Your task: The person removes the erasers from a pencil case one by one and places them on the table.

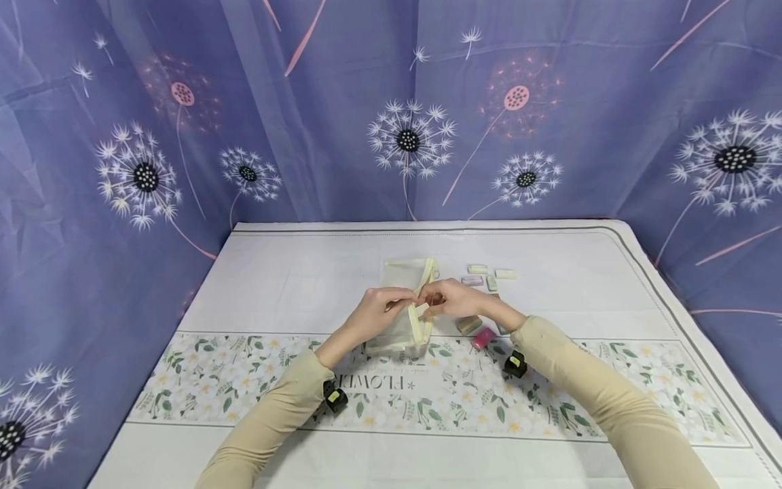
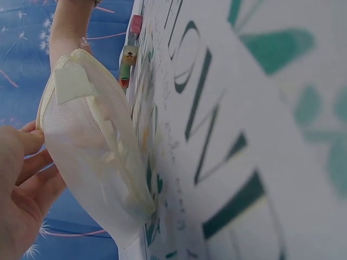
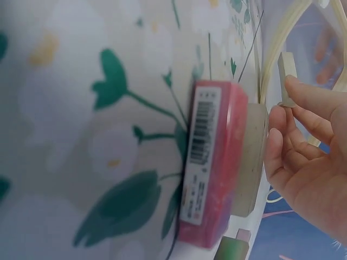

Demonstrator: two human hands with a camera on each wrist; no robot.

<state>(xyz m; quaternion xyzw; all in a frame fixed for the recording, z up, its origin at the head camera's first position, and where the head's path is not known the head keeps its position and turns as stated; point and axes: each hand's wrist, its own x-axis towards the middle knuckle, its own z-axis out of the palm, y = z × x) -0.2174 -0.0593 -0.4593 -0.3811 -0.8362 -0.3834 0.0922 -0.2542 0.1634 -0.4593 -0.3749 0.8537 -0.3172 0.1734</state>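
A see-through zip pouch (image 1: 397,275) with cream trim lies on the table, its mouth toward the right. My left hand (image 1: 379,311) pinches the pouch's upper edge between thumb and fingers, as the left wrist view shows at the cream trim (image 2: 42,111). At the mouth is my right hand (image 1: 455,299), which pinches a small pale block (image 3: 287,76) between thumb and fingertips. Close to the right hand lie a pink block with a barcode label (image 3: 217,162) and a dull olive block (image 3: 251,162). What the pouch holds is blurred.
Beyond the right hand lie several small blocks, among them a purple one (image 1: 472,280), a green one (image 1: 491,283) and a cream one (image 1: 505,274). A white cloth with a floral band (image 1: 391,407) covers the table. A blue dandelion curtain (image 1: 342,109) hangs around it.
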